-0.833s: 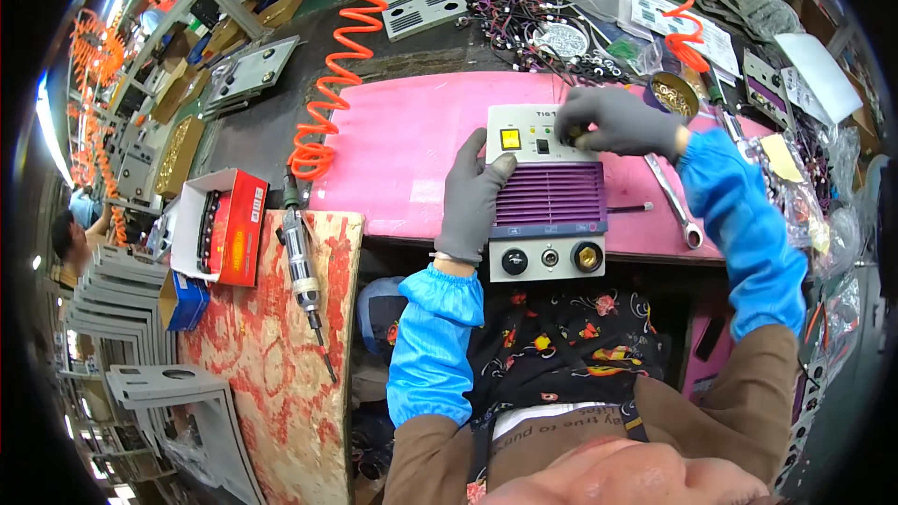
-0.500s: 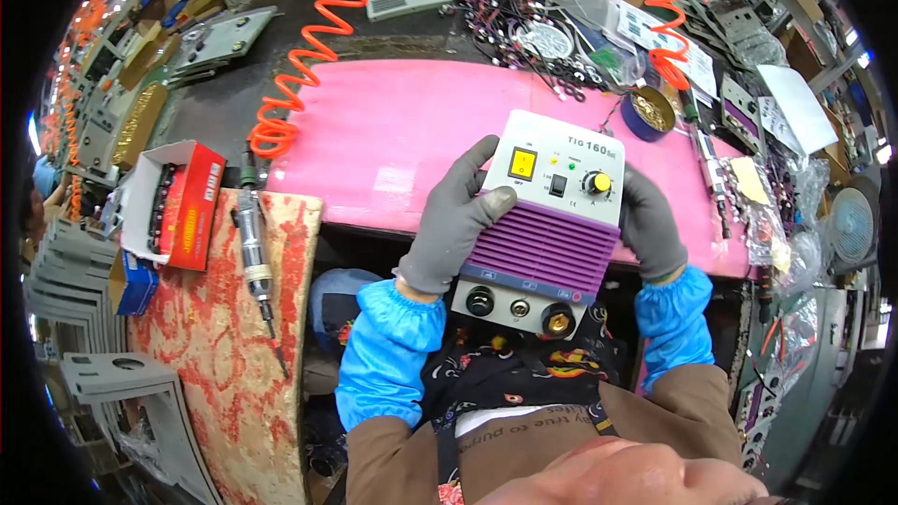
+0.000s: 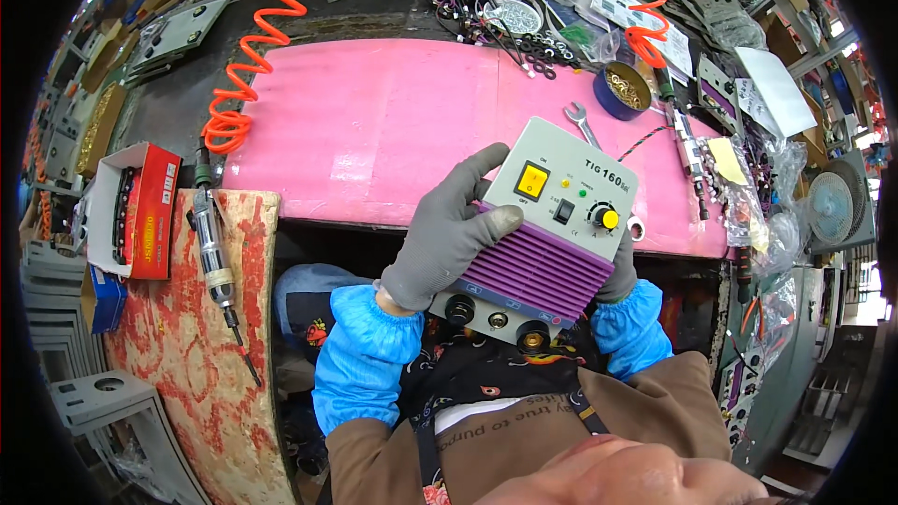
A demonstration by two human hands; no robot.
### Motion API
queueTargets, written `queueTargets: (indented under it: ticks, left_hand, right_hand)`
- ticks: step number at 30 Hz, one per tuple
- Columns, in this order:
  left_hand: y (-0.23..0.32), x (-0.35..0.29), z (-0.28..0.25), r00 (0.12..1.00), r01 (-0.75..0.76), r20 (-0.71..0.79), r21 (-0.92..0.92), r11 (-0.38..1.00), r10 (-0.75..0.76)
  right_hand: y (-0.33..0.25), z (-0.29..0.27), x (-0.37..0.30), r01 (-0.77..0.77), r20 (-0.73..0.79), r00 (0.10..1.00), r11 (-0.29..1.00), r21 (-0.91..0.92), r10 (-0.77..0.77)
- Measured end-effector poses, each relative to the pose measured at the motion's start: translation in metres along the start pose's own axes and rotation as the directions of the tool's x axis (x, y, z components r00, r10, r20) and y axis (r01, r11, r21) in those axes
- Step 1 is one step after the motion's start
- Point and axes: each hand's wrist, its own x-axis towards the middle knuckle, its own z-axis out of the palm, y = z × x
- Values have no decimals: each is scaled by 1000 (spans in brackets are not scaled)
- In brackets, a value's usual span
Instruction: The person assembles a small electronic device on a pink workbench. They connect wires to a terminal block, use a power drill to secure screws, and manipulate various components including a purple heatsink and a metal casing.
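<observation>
A welding machine front panel [image 3: 538, 257], light grey with purple louvres, is held tilted over the near edge of the pink mat [image 3: 365, 122]. On its upper part are a yellow rocker switch [image 3: 532, 181] and a yellow-capped knob [image 3: 606, 217]; round sockets [image 3: 497, 320] line its lower edge. My left hand [image 3: 444, 229], in a grey glove, grips the left side with the thumb across the front. Behind the right side is my right hand [image 3: 619, 273], also gloved, pressed to the panel; its fingers are mostly hidden.
A wrench [image 3: 580, 122] lies behind the panel, partly covered. A tin of brass-coloured parts [image 3: 622, 91] stands right of it. Powered screwdrivers [image 3: 217, 266] on orange coiled hoses [image 3: 267, 28] lie at both sides. At left sits a red box [image 3: 154, 215]; tangled wires [image 3: 468, 0] lie far back.
The panel has turned clockwise and shifted right over the mat, held by both hands. More of my right hand is hidden behind it. The wrench has come into sight, and the whole view has shifted.
</observation>
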Motion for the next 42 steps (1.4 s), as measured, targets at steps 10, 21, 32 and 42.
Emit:
queueTargets:
  ticks: [10, 21, 32, 42]
  left_hand:
    - [-1, 4, -4, 1000, -14, -17, 14, 1000, 15]
    - [-1, 6, -6, 998, -64, -25, 3, 998, 64]
    - [-13, 35, -4, 966, -201, -174, -43, 979, 190]
    - [-24, 47, 31, 965, -196, -185, -26, 980, 188]
  right_hand:
    - [6, 24, 3, 32, -24, 999, 999, -26, -33]
    - [7, 30, 8, 92, -30, 995, 991, -99, -96]
    - [1, 64, 2, 307, 145, 926, 471, -827, -349]
    - [9, 63, -67, 302, -66, 901, 732, -611, -428]
